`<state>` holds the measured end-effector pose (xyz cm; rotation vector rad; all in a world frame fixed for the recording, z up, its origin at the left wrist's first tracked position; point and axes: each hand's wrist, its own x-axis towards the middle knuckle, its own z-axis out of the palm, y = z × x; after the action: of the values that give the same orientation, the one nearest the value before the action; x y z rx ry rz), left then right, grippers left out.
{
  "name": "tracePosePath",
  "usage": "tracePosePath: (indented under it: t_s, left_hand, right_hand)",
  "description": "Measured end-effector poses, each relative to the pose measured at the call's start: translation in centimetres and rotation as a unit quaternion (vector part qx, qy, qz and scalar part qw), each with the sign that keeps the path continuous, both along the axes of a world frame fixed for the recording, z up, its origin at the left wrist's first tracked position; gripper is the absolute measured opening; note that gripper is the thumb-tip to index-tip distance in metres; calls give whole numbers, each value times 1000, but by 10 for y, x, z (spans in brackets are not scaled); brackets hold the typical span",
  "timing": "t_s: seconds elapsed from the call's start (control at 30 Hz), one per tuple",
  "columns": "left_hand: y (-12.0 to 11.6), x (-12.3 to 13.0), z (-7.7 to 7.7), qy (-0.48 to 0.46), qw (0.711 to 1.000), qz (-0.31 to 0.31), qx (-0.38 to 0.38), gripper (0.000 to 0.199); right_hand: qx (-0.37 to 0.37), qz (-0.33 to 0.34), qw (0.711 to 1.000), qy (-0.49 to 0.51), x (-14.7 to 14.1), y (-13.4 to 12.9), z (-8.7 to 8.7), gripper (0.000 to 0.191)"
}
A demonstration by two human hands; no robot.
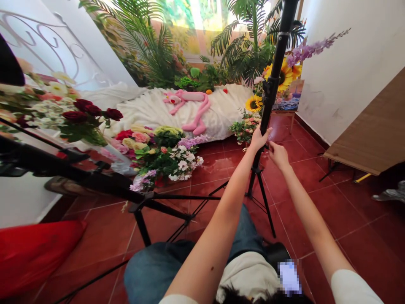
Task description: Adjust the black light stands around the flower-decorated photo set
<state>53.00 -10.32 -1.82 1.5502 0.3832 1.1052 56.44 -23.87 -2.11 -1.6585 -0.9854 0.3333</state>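
Black pole (275,63) filled the outstretched left hand (258,140); the right hand (279,156) curled beside, pinch unclear; floor (337,207) spread toward the wall (344,63).

Red tile flr (303,228): blk stand (268,101) on it, flowers (167,154) prob. too.
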Motion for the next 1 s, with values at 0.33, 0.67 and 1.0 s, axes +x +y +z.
tracePosePath:
  t_s: [0.33, 0.67, 1.0]
  left_hand:
    - [-4, -2, 3, 15, 1000, 4, -17, 32]
    - [-9, -13, -1, 83, 995, 38, -26, 25]
    - [3, -4, -24, -21, 997, 4, -74, 41]
  right_hand:
    - [155, -15, 933, -326, 10, 40, 148, 52]
    - [-25, -12, 894, -447, 7, 73, 203, 43]
    - [-33, -98, 888, -448, -6, 88, 97, 30]
